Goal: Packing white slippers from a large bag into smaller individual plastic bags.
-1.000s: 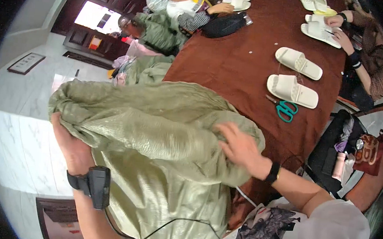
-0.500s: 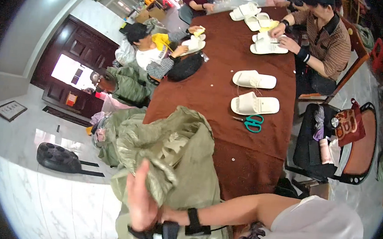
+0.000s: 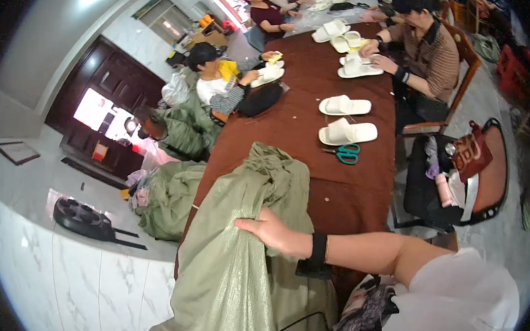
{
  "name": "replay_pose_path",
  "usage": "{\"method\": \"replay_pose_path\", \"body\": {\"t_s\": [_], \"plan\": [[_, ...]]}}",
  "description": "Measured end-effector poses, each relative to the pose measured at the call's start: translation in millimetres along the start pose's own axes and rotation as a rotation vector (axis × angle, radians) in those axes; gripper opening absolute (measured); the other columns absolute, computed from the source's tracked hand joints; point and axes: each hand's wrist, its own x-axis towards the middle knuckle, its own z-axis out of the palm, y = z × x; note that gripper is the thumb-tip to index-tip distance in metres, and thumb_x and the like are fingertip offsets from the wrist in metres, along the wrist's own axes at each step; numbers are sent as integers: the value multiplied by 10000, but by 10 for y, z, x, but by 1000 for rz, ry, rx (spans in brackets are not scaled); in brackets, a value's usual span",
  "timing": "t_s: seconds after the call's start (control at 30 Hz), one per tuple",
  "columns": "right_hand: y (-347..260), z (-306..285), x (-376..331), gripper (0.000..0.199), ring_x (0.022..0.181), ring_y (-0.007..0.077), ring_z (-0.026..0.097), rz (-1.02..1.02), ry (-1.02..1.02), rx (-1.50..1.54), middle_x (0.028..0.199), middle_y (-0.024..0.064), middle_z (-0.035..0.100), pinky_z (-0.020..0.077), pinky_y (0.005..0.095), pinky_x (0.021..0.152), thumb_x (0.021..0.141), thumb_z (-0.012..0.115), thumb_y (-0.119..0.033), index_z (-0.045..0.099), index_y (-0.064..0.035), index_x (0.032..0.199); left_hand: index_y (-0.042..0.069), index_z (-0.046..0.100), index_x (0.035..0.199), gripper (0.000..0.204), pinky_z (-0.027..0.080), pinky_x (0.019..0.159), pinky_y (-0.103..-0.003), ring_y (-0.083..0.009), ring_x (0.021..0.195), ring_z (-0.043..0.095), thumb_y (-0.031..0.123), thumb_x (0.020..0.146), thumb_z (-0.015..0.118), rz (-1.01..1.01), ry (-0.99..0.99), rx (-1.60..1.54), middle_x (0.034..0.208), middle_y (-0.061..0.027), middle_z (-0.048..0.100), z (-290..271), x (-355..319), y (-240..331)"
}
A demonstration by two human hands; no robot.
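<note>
Long brown table (image 3: 344, 190), white marble-look floor. Right hand (image 3: 272, 233) is gripping the big green woven sack (image 3: 237, 275) at the table's near edge; left hand's out of view.

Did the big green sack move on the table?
Yes. The sack has slid off the table, away from the scissors, and hangs over the near edge, gripped by the right hand.

A small slipper-making workshop in a tiled room: seated workers assemble white slippers (image 3: 347, 133) along a long brown worktop (image 3: 299, 124), with scissors (image 3: 347, 152) and green sacks (image 3: 172, 198) nearby.
</note>
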Motion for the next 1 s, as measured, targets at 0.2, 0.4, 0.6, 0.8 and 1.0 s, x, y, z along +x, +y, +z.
{"method": "replay_pose_path", "body": {"t_s": [0.2,0.4,0.6,0.8,1.0], "plan": [[107,-272,-139,418,918,219,603,-177,-24,-294,1029,152,649,458,346,838,914,576,-315,576,54,1111,-39,396,1374,510,305,1097,-471,-343,1288,391,268,969,437,69,-43,27,1434,-223,379,50,241,132],[16,-834,-126,444,977,246,591,71,-41,-472,1081,161,643,448,347,874,925,562,-356,585,38,1129,-47,389,1375,528,317,1084,-468,-341,1274,405,292,972,430,178,-37,155,1430,-230,382,34,716,675],[316,-1570,497,463,897,247,603,137,46,-453,1001,187,651,458,368,800,898,610,-369,593,52,1091,-54,383,1376,547,329,1072,-464,-338,1260,419,316,976,423,304,-50,248,1426,-237,386,481,1229,1578],[228,-2046,1113,506,883,252,613,18,240,-189,985,180,655,470,379,772,874,627,-413,587,51,1073,-62,376,1377,567,341,1059,-460,-336,1246,433,340,979,416,414,-64,382,1422,-244,390,1045,1823,2505],[-153,-2280,1449,491,882,348,606,-109,131,-418,940,243,629,461,404,794,927,530,-415,575,64,1029,-80,392,1357,597,371,1023,-459,-339,1197,468,380,978,422,542,-37,563,1393,-246,424,1157,2604,3151]]}}
